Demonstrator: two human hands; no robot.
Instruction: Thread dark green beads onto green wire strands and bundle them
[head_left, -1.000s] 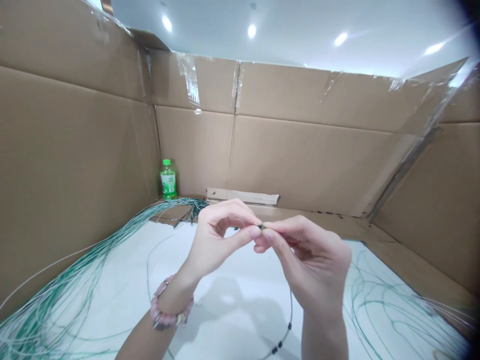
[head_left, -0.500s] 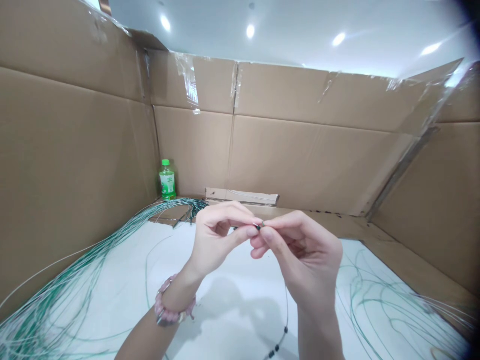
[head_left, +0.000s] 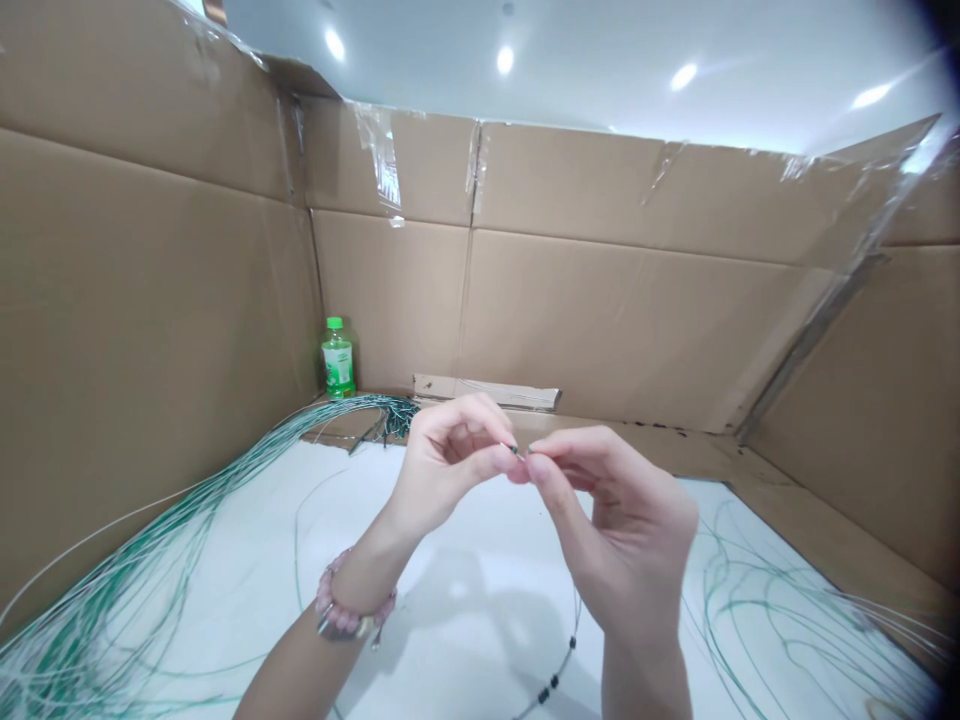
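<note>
My left hand [head_left: 450, 470] pinches a tiny dark green piece [head_left: 514, 449] between thumb and forefinger, with a short light end beside it. Close on its right, thumb and forefinger of my right hand [head_left: 626, 525] are pressed together on something too small to name; a green speck shows at the tip. A narrow gap parts the two pinches. Below my right hand hangs a thin wire [head_left: 576, 610] carrying several small black pieces [head_left: 554, 682]; its upper end is hidden behind that hand.
A thick bundle of green and white wires [head_left: 217, 490] runs along the left side. More loose green wires [head_left: 757, 590] lie at the right on the white surface [head_left: 450, 640]. Cardboard walls [head_left: 600, 320] enclose it. A green bottle [head_left: 338, 362] stands in the far left corner.
My hands have moved slightly apart; their fingertips nearly met before, and a small gap now shows between them. The hanging wire has shifted a little.
</note>
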